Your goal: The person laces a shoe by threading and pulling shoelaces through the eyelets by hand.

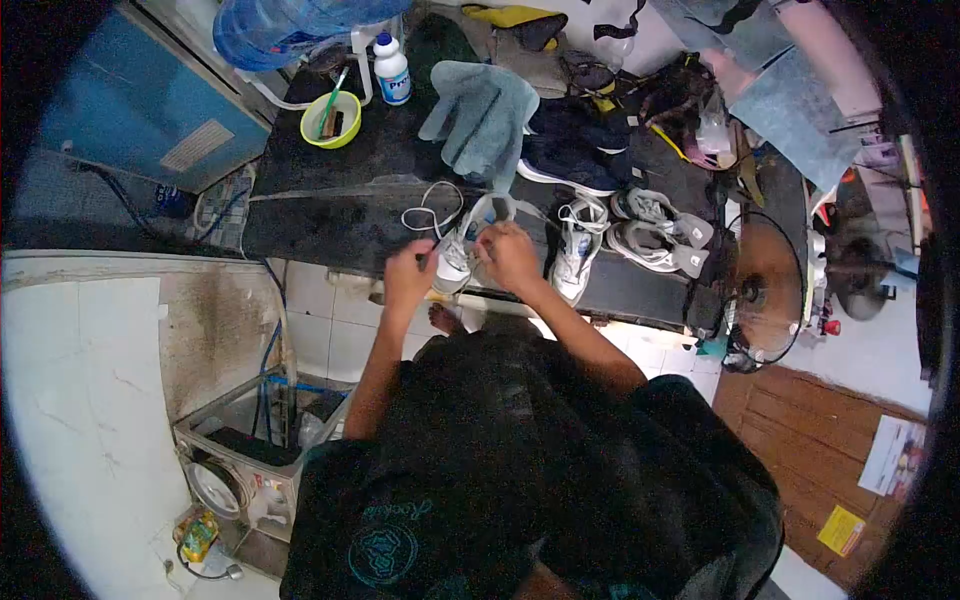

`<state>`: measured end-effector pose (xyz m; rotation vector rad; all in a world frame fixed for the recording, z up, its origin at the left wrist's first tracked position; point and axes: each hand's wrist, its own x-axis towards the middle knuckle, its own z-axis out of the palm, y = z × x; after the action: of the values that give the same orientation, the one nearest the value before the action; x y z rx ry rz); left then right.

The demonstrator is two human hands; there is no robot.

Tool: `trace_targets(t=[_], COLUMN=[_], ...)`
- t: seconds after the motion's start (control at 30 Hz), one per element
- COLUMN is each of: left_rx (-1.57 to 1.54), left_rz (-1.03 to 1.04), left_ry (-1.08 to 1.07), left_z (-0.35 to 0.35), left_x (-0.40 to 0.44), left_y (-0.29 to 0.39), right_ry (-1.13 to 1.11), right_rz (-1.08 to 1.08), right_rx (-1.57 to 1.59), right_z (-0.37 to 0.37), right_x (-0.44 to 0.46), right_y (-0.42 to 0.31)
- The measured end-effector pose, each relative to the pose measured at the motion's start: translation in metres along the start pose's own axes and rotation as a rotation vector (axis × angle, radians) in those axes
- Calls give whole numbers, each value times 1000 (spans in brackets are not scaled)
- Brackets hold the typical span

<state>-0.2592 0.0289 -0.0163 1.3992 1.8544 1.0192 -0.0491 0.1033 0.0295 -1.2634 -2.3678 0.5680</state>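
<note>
A white and grey shoe (453, 262) lies on the dark tabletop (330, 215) in front of me, with a loose white lace (432, 212) looping out to its left. My left hand (410, 272) is at the shoe's left side, its fingers closed on something small and dark that I cannot make out. At the shoe's right side is my right hand (508, 258), fingers pinched together near the laces; what they hold is hidden. A second white shoe (577, 250), laced, stands to the right of my right hand.
Grey-white shoes (655, 243) and dark shoes (575, 160) lie farther right and behind. A grey cloth (478, 115), a white bottle (392, 72) and a yellow-green bowl (331, 120) with a brush are at the back. A fan (765, 290) stands right.
</note>
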Motion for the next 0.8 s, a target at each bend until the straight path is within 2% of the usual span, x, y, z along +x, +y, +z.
trace_targets(t=[0.07, 0.17, 0.27, 0.4, 0.47, 0.57, 0.67, 0.77, 0.8], left_rx=[-14, 38, 110, 133, 158, 155, 129, 76, 56], left_rz=[67, 160, 160, 110, 152, 215, 162, 132, 141], left_ry=[-84, -85, -113, -157, -135, -83, -108, -118, -112], left_z=[10, 22, 25, 18, 24, 31, 28, 28, 28], left_x=[-15, -21, -19, -16, -17, -17, -16, -15, -12], left_y=[16, 32, 33, 44, 39, 26, 28, 26, 25], right_ry=[53, -138, -150, -143, -183, -209, -402, -451, -386], right_rz=[-8, 320, 449, 454, 447, 447, 569, 731, 619], right_rx=[-20, 19, 92, 315, 461, 474, 787, 880, 646], right_z=[-19, -5, 27, 41, 37, 35, 58, 29, 29], right_x=[-5, -20, -24, -30, -30, -26, -20, -11, -15], right_y=[-17, -19, -3, 11, 9, 3, 33, 14, 13])
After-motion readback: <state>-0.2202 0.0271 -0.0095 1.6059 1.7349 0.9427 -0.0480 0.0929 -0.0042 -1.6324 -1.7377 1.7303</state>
